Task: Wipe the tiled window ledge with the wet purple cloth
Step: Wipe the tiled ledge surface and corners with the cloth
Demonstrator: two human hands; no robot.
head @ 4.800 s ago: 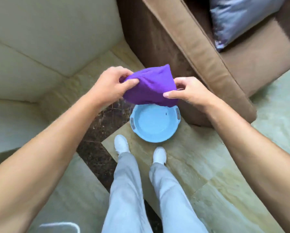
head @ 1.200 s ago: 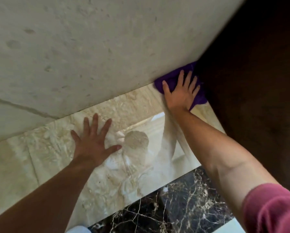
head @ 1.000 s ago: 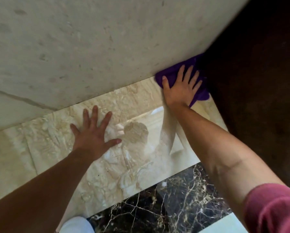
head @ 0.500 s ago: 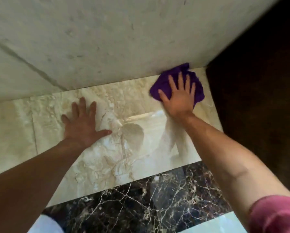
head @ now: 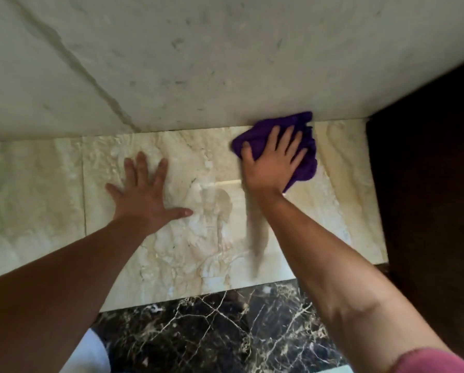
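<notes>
The beige glossy tiled ledge (head: 50,200) runs across the middle of the view, below a pale wall. The purple cloth (head: 304,160) lies bunched on the ledge near its back edge, right of centre. My right hand (head: 272,164) presses flat on the cloth with fingers spread, covering most of it. My left hand (head: 144,195) rests flat on the bare tile to the left, fingers apart, holding nothing. A shiny streak shows on the tile just below my right hand.
A dark brown sofa side (head: 427,184) stands against the ledge's right end. Dark veined marble floor (head: 225,332) lies below the ledge's front edge. The pale wall (head: 225,63) rises behind the ledge. A white shoe tip (head: 90,356) shows at the bottom left.
My right hand has slid the cloth leftward along the back edge, away from the sofa corner, baring the tile at the ledge's right end. My left hand has stayed planted on the tile.
</notes>
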